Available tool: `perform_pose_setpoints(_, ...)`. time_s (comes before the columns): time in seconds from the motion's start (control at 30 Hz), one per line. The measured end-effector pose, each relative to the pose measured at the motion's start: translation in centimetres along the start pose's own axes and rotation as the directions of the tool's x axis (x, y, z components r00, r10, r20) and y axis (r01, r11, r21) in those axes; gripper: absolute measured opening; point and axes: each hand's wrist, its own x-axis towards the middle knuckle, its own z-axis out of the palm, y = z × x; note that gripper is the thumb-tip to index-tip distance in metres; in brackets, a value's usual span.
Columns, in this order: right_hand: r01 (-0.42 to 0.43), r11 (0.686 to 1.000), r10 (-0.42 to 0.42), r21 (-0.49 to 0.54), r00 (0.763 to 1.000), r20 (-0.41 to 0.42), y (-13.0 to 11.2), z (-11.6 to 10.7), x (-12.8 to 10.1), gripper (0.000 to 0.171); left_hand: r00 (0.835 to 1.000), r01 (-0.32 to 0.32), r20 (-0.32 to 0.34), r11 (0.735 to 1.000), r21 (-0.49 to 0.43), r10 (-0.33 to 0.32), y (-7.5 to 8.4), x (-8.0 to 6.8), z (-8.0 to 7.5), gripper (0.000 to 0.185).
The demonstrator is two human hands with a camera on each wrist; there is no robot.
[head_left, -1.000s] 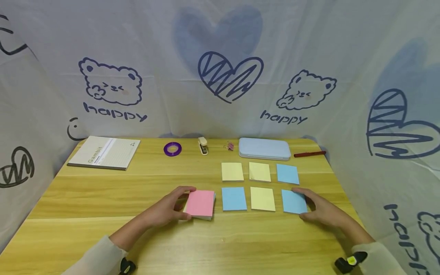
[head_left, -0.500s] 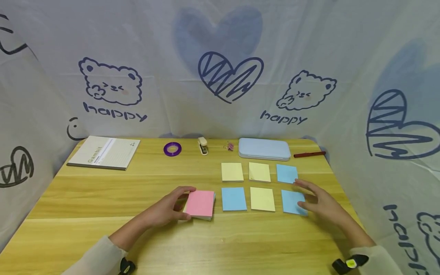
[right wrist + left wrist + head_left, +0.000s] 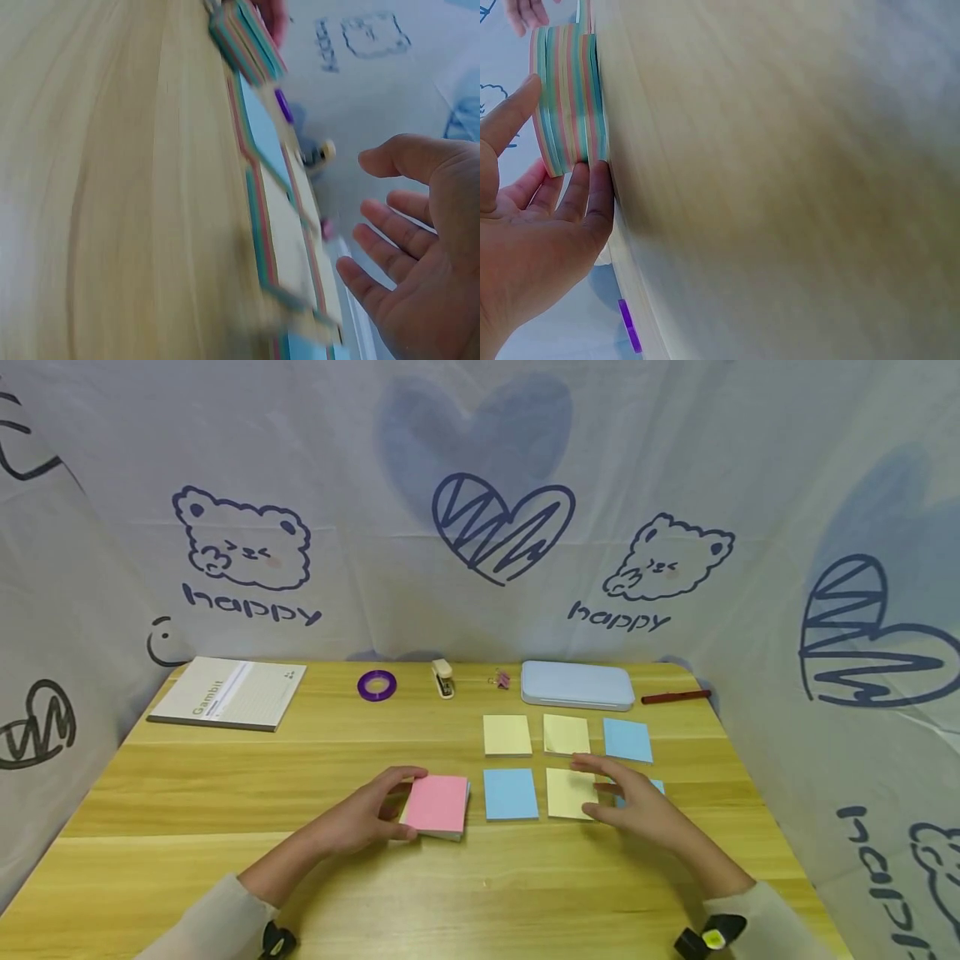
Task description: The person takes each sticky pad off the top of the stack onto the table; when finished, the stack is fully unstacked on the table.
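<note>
The pad point(image 3: 437, 805) is gripped by the left hand point(image 3: 365, 817). The right hand point(image 3: 637, 806), fingers open, hovers over the notes point(image 3: 572, 793); these could be brushed askew.

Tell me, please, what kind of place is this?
Probably a small desk set up for stationery work: a wooden table with sticky notes, a stapler and a notebook, enclosed by a printed cloth backdrop.
</note>
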Motion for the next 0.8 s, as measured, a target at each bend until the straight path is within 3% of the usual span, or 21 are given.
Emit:
perform_pose_setpoints(0.47, 0.087, 0.996, -0.089, 0.022, 0.982, 0.165, -4.1, 6.6, 5.3, 0.07, 1.0, -0.01, 0.006, 0.999, -0.038, 0.01, -0.2, -0.1, 0.0, 0.081)
perform_pose_setpoints(0.8, 0.021, 0.993, -0.001, -0.116, 0.986, 0.167, -6.2, 11.0, 7.5, 0.079, 1.0, -0.024, 0.015, 0.999, -0.036, 0.025, -0.3, -0.1, -0.1, 0.08)
